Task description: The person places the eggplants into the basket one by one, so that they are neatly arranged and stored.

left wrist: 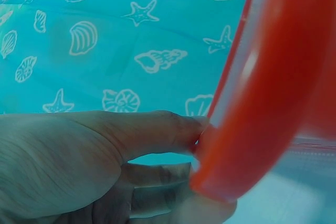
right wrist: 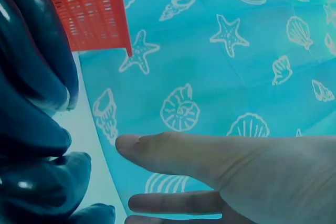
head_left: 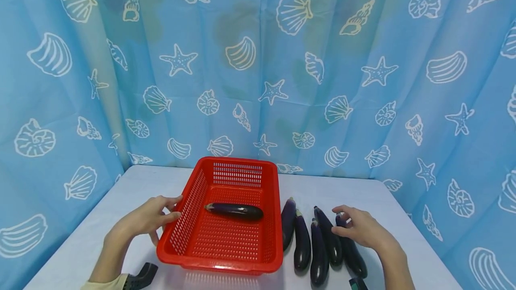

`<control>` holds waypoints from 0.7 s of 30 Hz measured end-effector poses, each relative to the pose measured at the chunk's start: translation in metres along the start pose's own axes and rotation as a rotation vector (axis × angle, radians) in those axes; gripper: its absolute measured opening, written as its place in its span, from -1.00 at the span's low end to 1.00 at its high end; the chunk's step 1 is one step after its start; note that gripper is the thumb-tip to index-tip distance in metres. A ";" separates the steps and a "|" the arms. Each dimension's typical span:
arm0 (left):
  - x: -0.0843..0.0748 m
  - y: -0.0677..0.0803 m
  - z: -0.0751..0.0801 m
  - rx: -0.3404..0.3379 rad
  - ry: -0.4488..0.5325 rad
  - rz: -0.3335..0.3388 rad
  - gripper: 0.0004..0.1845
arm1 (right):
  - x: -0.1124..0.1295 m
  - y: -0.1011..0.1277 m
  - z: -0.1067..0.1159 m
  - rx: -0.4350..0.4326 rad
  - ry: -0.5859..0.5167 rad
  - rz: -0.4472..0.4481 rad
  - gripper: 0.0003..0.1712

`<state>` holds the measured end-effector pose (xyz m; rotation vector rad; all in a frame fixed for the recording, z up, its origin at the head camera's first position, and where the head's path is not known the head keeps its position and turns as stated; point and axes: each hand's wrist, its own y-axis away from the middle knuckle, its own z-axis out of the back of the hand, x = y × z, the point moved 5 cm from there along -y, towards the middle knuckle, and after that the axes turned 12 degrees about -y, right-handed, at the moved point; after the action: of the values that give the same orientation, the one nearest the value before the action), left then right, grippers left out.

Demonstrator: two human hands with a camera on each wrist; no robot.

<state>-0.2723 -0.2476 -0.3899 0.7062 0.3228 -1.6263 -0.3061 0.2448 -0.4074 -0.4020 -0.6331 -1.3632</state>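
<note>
A red plastic basket [head_left: 238, 161] stands mid-table with one dark purple eggplant [head_left: 235, 211] lying across its floor. My left hand [head_left: 175, 208] rests at the basket's left wall, straight fingers touching it. In the left wrist view the left hand [left wrist: 194, 150] has its thumb tip against the red rim [left wrist: 273, 103]. Several eggplants [head_left: 302, 243] lie side by side right of the basket. My right hand [head_left: 340, 222] hovers with spread fingers over the rightmost eggplant [head_left: 356, 258], holding nothing. From the right wrist, the right hand [right wrist: 126, 174] is beside the eggplants [right wrist: 31, 51], apart from them.
The white table [head_left: 133, 182] is enclosed at the back and on both sides by a blue curtain [head_left: 258, 79] printed with shells. Black wrist-camera mounts [head_left: 141, 275] show at the near edge. Bare tabletop lies left of the basket and behind the eggplants.
</note>
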 end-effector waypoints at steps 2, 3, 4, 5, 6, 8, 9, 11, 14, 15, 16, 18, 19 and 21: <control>0.001 0.000 0.000 -0.003 0.004 0.006 -0.33 | -0.003 0.000 0.001 0.003 0.000 -0.019 -0.30; 0.001 0.000 0.000 -0.004 0.004 0.005 -0.33 | -0.005 -0.001 0.001 0.005 0.003 -0.029 -0.30; 0.001 0.000 0.000 -0.004 0.003 0.004 -0.33 | -0.006 -0.001 0.001 0.009 0.008 -0.039 -0.29; 0.001 0.000 0.000 -0.004 0.004 0.004 -0.33 | -0.008 -0.001 0.001 0.012 0.012 -0.051 -0.29; 0.001 0.000 0.000 -0.004 0.005 0.003 -0.33 | -0.009 -0.002 0.001 0.017 0.019 -0.056 -0.28; 0.002 0.000 -0.001 -0.004 0.004 0.005 -0.33 | -0.012 -0.002 0.001 0.026 0.031 -0.064 -0.26; 0.002 -0.001 -0.001 -0.003 0.004 0.005 -0.33 | -0.013 -0.002 0.001 0.029 0.037 -0.069 -0.26; 0.002 -0.001 -0.001 -0.002 0.004 0.005 -0.33 | -0.016 -0.003 0.001 0.040 0.046 -0.072 -0.24; 0.002 -0.001 -0.001 -0.002 0.004 0.002 -0.32 | -0.020 -0.004 0.000 0.059 0.052 -0.101 -0.20; 0.002 -0.001 -0.001 -0.003 0.004 0.002 -0.32 | -0.022 -0.005 0.000 0.065 0.053 -0.115 -0.18; 0.002 -0.001 -0.001 -0.003 0.004 0.001 -0.32 | -0.023 -0.005 0.000 0.072 0.055 -0.127 -0.17; 0.003 -0.001 -0.001 -0.003 0.006 0.001 -0.32 | -0.025 -0.006 -0.001 0.084 0.060 -0.151 -0.13; 0.003 -0.001 -0.001 -0.003 0.007 0.001 -0.32 | -0.026 -0.006 -0.001 0.088 0.063 -0.160 -0.11; 0.003 -0.001 -0.001 -0.003 0.009 0.002 -0.32 | -0.029 -0.006 -0.002 0.097 0.072 -0.178 -0.09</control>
<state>-0.2735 -0.2495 -0.3924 0.7114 0.3306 -1.6213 -0.3143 0.2650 -0.4277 -0.2210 -0.6848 -1.5022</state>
